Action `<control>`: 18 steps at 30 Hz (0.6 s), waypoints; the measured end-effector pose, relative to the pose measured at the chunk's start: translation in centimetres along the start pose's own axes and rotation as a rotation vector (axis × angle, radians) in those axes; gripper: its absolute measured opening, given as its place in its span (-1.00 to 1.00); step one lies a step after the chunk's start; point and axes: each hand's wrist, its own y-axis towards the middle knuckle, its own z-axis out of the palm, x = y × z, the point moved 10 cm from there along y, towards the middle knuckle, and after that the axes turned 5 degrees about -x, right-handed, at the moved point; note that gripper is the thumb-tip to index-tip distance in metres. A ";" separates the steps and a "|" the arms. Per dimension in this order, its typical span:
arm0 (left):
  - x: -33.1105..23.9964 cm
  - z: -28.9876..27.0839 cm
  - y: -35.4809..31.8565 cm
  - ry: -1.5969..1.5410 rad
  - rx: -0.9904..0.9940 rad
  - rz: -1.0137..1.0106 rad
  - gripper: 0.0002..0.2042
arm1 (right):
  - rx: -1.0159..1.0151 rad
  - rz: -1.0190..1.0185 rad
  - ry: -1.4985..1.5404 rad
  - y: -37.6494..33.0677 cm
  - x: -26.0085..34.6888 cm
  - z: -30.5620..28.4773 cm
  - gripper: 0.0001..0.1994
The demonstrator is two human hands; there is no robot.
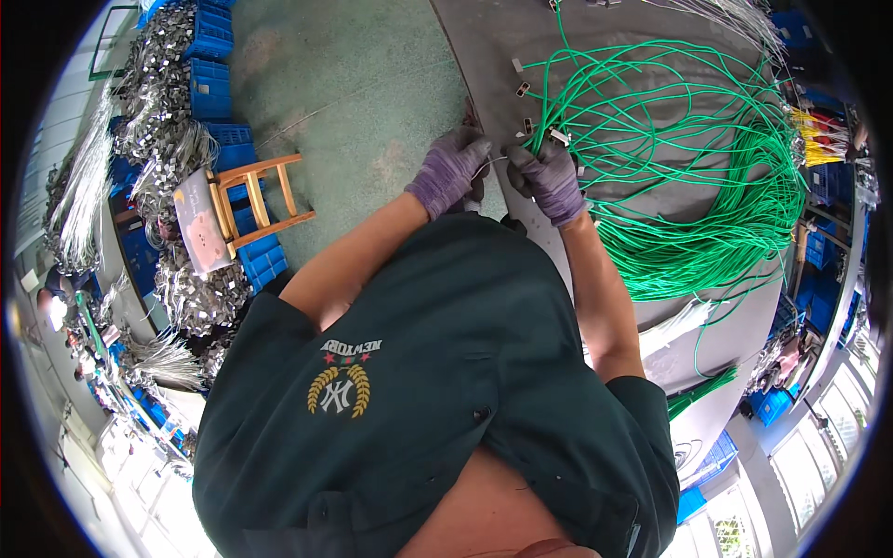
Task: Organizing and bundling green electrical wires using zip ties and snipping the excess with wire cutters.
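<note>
Both of my hands wear purple-grey gloves and meet near the edge of the grey table. My left hand (453,172) is closed, its fingers pinching a thin white tie (490,162). That tie curves across the gap to the fingertips of my right hand (549,179), which is closed too. Just beyond the right fingers, green cables (744,200) run out to a large loose coil on the table. Small white connectors (559,137) show at the cable ends beside this hand. Whether the right fingers also grip a cable is hidden.
The grey table (493,46) carries the coil, and its edge runs beside my hands. At left, a wooden stool (265,206) stands on the green floor near blue crates (210,88) and heaped cables (153,102). Yellow cables (823,139) lie at far right.
</note>
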 end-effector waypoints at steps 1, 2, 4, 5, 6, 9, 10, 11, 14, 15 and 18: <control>0.3 -0.1 -0.1 0.024 -0.019 -0.050 -0.72 | -0.001 0.001 0.002 0.0 -0.2 0.1 -0.77; 0.1 -0.2 -0.1 0.025 -0.018 -0.052 -0.72 | -0.007 -0.002 -0.017 0.1 -0.4 0.2 -0.78; 0.9 -0.1 -0.2 0.146 0.019 -0.149 -0.75 | -0.010 -0.006 -0.037 0.8 -1.8 0.2 -0.80; 0.7 0.1 -0.2 0.147 0.019 -0.149 -0.75 | -0.080 -0.210 -0.243 1.1 -1.3 -0.1 -0.79; 1.4 0.6 -0.5 0.016 0.018 -0.247 -0.75 | -0.150 -0.413 -0.450 0.9 -0.7 -0.3 -0.79; 2.2 0.8 -1.1 -0.149 0.063 -0.342 -0.75 | -0.228 -0.120 -0.169 0.7 -0.8 -0.3 -0.75; 2.0 1.1 -1.2 -0.178 0.121 -0.334 -0.74 | -0.231 -0.120 -0.169 0.6 -0.5 -0.2 -0.75; 2.0 1.0 -1.4 -0.177 0.123 -0.334 -0.74 | -0.265 -0.084 -0.117 0.5 -0.6 -0.5 -0.72; 1.4 1.1 -2.4 -0.139 0.179 -0.238 -0.75 | -0.270 -0.011 -0.001 0.5 -0.2 -1.2 -0.68; 1.1 0.6 -2.3 -0.061 0.141 -0.158 -0.75 | -0.240 0.026 0.061 0.5 -0.4 -1.4 -0.67; -0.3 0.4 -2.3 0.085 0.142 0.061 -0.77 | -0.135 0.024 0.031 1.0 -0.6 -1.4 -0.69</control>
